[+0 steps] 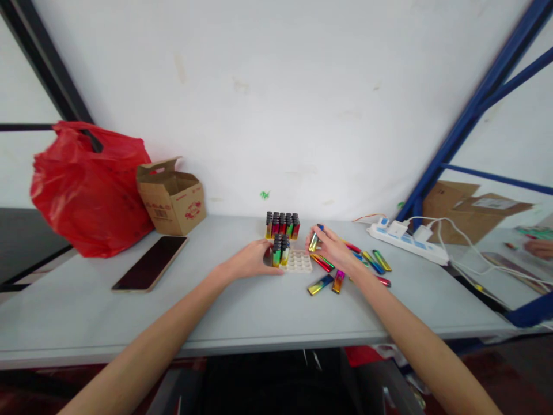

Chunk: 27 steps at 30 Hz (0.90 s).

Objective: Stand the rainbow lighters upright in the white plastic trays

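Note:
A white tray with round holes (299, 262) lies mid-table, several shiny lighters (280, 251) upright in its left part. My left hand (254, 259) is at the tray's left end, thumb along the front edge and fingers behind, closed around the tray. A gold and blue lighter (314, 240) is pinched in my right hand (326, 242), just above and right of the tray. Behind the tray stands a block of upright lighters with black tops (283, 225). Loose coloured lighters (320, 285) lie scattered under and around my right hand and forearm.
On the left are a phone (151, 263), an open cardboard box (175, 202) and a red plastic bag (95, 190). A white power strip (408, 243) with plugs and cables lies at the right, near a blue metal frame (466, 124). Another person's hand (539, 249) shows at the far right.

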Each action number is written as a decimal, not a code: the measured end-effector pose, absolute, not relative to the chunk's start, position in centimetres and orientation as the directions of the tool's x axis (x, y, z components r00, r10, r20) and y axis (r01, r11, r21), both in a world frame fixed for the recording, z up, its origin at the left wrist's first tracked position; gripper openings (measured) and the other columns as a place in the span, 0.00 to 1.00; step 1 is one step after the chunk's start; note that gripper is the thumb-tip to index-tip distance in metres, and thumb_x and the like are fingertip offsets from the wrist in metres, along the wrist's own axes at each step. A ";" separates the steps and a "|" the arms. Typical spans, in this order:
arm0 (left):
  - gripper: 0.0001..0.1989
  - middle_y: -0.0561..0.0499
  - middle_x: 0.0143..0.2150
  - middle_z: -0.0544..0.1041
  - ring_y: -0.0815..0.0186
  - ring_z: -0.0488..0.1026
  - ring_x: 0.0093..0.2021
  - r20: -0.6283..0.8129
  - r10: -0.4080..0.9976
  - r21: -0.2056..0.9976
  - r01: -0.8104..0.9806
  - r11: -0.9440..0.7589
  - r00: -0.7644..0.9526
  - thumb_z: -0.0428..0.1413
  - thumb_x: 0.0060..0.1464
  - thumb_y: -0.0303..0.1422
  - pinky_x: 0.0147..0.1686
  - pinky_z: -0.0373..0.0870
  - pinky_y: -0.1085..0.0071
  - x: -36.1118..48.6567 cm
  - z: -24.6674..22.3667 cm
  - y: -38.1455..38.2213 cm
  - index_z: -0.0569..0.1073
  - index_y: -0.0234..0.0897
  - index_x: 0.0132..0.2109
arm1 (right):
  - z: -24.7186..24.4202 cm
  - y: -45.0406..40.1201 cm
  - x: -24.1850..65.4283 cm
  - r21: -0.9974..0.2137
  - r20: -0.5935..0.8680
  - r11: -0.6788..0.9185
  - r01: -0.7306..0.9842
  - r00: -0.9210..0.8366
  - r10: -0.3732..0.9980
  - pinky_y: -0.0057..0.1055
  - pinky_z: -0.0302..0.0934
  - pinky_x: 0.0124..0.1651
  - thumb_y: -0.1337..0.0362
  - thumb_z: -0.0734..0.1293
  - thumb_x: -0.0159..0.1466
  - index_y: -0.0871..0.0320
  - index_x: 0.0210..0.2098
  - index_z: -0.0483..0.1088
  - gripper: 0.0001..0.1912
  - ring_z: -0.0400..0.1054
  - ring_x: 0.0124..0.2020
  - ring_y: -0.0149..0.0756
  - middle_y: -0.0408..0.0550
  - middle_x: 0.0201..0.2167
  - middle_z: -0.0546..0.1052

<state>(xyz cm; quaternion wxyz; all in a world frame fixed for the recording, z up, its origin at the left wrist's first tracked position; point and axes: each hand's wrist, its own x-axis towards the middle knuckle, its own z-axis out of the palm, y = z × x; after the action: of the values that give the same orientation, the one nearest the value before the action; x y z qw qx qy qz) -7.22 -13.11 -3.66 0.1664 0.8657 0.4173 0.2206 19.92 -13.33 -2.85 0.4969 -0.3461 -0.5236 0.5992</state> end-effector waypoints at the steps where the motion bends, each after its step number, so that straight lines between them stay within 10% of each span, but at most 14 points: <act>1: 0.29 0.48 0.40 0.80 0.56 0.76 0.37 0.241 0.798 0.471 0.652 -0.594 0.553 0.67 0.43 0.58 0.38 0.72 0.62 -7.2 -3.6 -13.1 0.74 0.40 0.42 | -2.8 -13.5 19.5 -0.968 0.108 0.036 -0.247 -0.285 0.952 0.32 0.68 0.35 0.40 0.77 0.56 0.52 0.39 0.68 0.27 0.68 0.29 0.32 0.39 0.28 0.70; 7: 0.29 0.47 0.42 0.80 0.55 0.77 0.38 0.240 0.801 0.472 0.655 -0.590 0.549 0.68 0.44 0.57 0.38 0.72 0.62 -7.1 -3.5 -13.4 0.74 0.39 0.42 | -3.5 -13.6 18.2 -0.984 0.143 0.157 0.080 -0.157 0.977 0.27 0.44 0.21 0.32 0.67 0.62 0.52 0.28 0.60 0.30 0.45 0.19 0.28 0.34 0.19 0.55; 14: 0.28 0.47 0.41 0.80 0.55 0.77 0.38 0.230 0.796 0.469 0.652 -0.595 0.560 0.68 0.45 0.56 0.37 0.71 0.64 -7.1 -3.4 -13.4 0.74 0.38 0.43 | -4.1 -13.7 17.5 -0.774 0.415 0.404 0.487 -0.090 0.905 0.33 0.47 0.28 0.41 0.60 0.68 0.53 0.19 0.55 0.29 0.53 0.23 0.32 0.39 0.17 0.58; 27: 0.29 0.47 0.40 0.80 0.56 0.76 0.37 0.236 0.793 0.477 0.645 -0.598 0.561 0.69 0.45 0.55 0.37 0.71 0.64 -7.0 -3.2 -13.5 0.75 0.37 0.43 | -3.5 -14.9 17.3 -0.583 0.518 0.630 0.513 -0.362 0.775 0.34 0.61 0.40 0.44 0.55 0.76 0.54 0.33 0.64 0.24 0.68 0.34 0.38 0.46 0.31 0.73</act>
<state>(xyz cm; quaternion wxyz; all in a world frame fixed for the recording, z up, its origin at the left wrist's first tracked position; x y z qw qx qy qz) -7.03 -13.48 -3.21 0.1707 0.8668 0.4147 0.2178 17.33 -14.88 -3.53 0.4005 -0.3980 -0.8090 0.1635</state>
